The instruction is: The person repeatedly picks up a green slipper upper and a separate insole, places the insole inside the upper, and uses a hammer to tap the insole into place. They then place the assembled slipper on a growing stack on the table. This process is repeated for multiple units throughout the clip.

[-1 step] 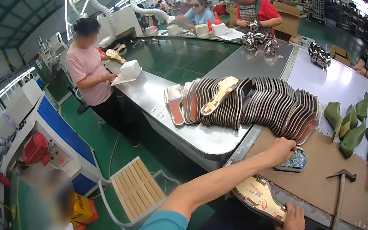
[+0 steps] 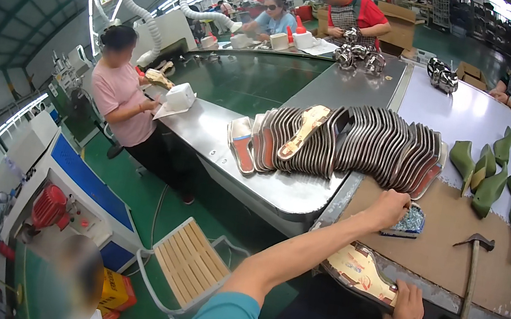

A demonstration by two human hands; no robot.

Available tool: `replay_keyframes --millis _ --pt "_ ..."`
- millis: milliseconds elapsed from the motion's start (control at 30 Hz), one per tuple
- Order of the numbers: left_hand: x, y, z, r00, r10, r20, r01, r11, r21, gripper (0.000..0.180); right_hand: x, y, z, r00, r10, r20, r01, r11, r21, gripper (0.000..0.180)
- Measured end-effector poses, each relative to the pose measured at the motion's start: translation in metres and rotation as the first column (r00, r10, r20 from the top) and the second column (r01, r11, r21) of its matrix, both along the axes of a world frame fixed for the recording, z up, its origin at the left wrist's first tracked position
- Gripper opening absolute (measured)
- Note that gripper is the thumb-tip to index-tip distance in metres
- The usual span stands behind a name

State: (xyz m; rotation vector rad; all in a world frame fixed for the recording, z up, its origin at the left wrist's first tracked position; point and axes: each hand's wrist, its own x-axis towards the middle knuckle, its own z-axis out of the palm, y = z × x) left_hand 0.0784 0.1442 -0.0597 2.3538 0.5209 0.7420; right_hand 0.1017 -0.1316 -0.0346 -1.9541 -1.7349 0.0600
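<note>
My right hand (image 2: 405, 316) grips the heel end of a pale insole (image 2: 355, 271) with red marks and a dark rim. The insole lies slanted at the table's near edge, its wide end to the left. Past it, my left hand (image 2: 389, 209) is closed, fingertips together, at the edge of a small dark tray (image 2: 400, 234). Shiny bluish bits (image 2: 414, 218), too small to name, fill the tray. Whatever those fingers may hold is hidden. My left forearm crosses above the insole's wide end.
A long row of shoe soles (image 2: 373, 145) stands behind my left hand, another pale insole (image 2: 304, 132) on top. To the right lie a hammer (image 2: 471, 277) and several green shoe lasts (image 2: 488, 192). A slatted chair (image 2: 192, 264) stands left; co-workers are around the table.
</note>
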Motion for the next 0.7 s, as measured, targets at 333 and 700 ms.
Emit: replay_keyframes --millis 333,700 --pt "-0.017 -0.003 0.033 1.0 0.007 -0.017 -0.011 0.966 -0.258 0.017 0.006 0.006 0.002 0.999 0.04 0.017 -0.04 0.998 -0.039 0.071" --pt "-0.071 -0.136 0.053 0.962 -0.271 -0.011 0.237 0.86 -0.453 0.011 0.052 -0.028 0.009 0.964 -0.249 -0.089 0.256 0.964 0.076 0.054"
